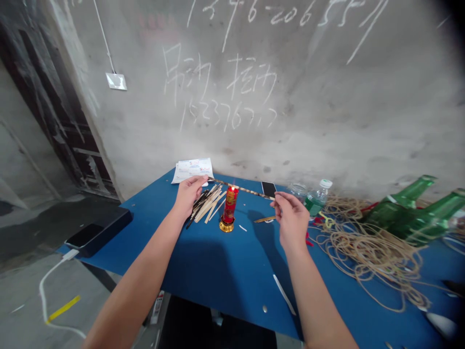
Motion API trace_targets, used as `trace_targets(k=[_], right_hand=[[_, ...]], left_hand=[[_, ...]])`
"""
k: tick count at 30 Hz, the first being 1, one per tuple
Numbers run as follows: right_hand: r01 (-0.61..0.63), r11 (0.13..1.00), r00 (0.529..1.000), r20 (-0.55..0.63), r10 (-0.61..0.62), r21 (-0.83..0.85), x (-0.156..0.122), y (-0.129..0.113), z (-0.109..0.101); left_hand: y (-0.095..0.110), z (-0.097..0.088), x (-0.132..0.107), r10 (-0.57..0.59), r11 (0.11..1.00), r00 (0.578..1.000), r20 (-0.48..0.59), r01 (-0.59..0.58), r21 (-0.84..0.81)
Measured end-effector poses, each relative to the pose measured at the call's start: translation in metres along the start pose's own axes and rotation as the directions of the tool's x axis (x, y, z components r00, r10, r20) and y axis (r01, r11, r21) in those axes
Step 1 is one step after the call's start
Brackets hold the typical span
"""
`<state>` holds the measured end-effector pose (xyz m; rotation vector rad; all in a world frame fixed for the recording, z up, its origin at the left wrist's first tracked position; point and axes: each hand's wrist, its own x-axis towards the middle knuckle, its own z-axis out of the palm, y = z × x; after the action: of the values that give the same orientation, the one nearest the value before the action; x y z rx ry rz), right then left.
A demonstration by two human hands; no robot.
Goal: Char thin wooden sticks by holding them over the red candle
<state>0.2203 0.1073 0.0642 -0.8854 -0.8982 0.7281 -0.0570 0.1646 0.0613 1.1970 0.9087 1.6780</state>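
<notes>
"What have you got there?"

"A thin mottled wooden strip [250,192], pinched tight at each end between the fingers of my left hand [189,194] and right hand [290,217], just over the flame of a red candle [231,204]."

"How should it go?"

"Level and steady, with both ends held evenly, above the wooden sticks [208,203] piled on the blue table [203,276]."

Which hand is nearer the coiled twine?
Right. The right hand is close beside the twine; the left hand is farther away, across the candle.
</notes>
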Motion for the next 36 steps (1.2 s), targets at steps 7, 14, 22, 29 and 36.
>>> trace_targets(k=[7,14,22,29,36], right_hand=[[-0.009,1.000,0.999,0.048,0.009,0.002,-0.005,0.000,0.005],[-0.011,1.000,0.998,0.065,0.013,-0.023,0.000,0.002,-0.001],[-0.040,0.996,0.989,0.137,0.051,-0.083,-0.001,0.004,-0.001],[0.002,0.994,0.985,0.171,0.018,-0.113,-0.003,0.007,0.002],[0.011,0.993,0.983,0.186,0.011,-0.116,-0.004,0.013,0.005]], left_hand=[[-0.001,-0.005,0.004,-0.007,0.998,1.000,-0.013,0.006,-0.057],[0.003,-0.006,0.003,-0.012,0.997,0.998,0.057,0.016,-0.081],[0.004,-0.007,0.004,-0.011,0.991,0.999,0.039,0.016,-0.134],[0.006,-0.006,0.005,-0.038,0.989,0.999,-0.024,0.034,-0.145],[0.005,-0.008,0.006,-0.039,0.988,0.998,-0.049,0.032,-0.148]])
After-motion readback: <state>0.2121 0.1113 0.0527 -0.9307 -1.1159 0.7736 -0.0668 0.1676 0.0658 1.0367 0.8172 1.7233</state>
